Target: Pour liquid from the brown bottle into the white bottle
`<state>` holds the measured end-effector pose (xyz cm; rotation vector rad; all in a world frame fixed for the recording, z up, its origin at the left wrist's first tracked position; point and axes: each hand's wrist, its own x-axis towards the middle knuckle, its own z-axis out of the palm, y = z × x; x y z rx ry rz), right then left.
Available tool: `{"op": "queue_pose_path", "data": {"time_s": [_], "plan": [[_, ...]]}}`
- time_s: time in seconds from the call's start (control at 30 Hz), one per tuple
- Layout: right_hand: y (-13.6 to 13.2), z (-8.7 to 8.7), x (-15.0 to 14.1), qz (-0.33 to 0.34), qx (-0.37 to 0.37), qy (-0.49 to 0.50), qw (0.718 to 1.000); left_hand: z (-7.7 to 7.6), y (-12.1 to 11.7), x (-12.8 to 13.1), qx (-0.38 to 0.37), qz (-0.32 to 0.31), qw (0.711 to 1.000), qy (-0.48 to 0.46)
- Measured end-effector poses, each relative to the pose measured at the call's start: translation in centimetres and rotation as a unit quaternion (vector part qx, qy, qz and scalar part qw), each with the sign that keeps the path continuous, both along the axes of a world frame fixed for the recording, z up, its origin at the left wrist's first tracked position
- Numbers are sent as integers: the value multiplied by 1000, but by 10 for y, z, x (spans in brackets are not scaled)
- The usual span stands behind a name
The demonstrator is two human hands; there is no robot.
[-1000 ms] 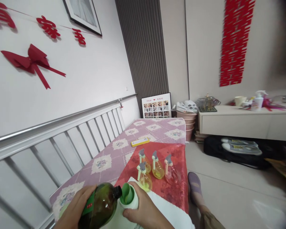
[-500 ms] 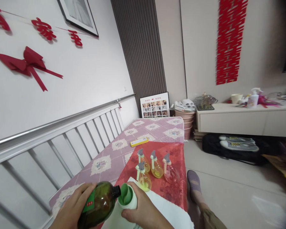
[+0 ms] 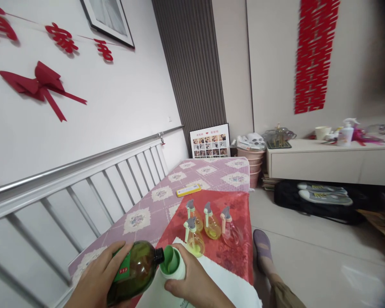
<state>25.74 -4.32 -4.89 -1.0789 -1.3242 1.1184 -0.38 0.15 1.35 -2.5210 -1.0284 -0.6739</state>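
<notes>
My left hand (image 3: 98, 280) is wrapped round a dark brown bottle with a green label (image 3: 134, 271), tilted so its black neck points into a green funnel (image 3: 170, 260). The funnel sits in the mouth of a white container (image 3: 168, 282), which my right hand (image 3: 194, 284) grips near the top. Both stand on a white cloth (image 3: 231, 284) at the near end of a long table. Just beyond, several small spouted glass bottles (image 3: 208, 224) with yellowish liquid stand on a red cloth (image 3: 234, 256).
The table's purple patterned cover (image 3: 167, 192) runs along a white railing (image 3: 83, 188) on the left; a yellow box (image 3: 188, 190) lies on it. My slippered foot (image 3: 263, 250) rests on the tiled floor at right. A low white cabinet (image 3: 330, 160), a dark bag (image 3: 314, 201) and stacked pink baskets (image 3: 252, 164) stand behind.
The view has shifted slightly. The brown bottle is raised a little in my left hand, its neck still at the funnel. My right hand keeps its hold.
</notes>
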Motion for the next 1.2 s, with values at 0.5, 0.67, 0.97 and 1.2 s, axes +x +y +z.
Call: {"op": "queue_pose_path", "data": {"time_s": [0.5,0.67,0.97,1.2], "plan": [[0,-4,-1,-3,1,-5,1000,-1,3,0,29,12,999,41],[-1,-1,-1,-3,-2,3,1000,1,3,0,33,20,998,46],[-1,1,0,-6,0,-1,1000,11,-1,3,50,27,997,59],[-1,-1,-1,-2,5,6,1000,14,-2,7,66,25,995,70]]}}
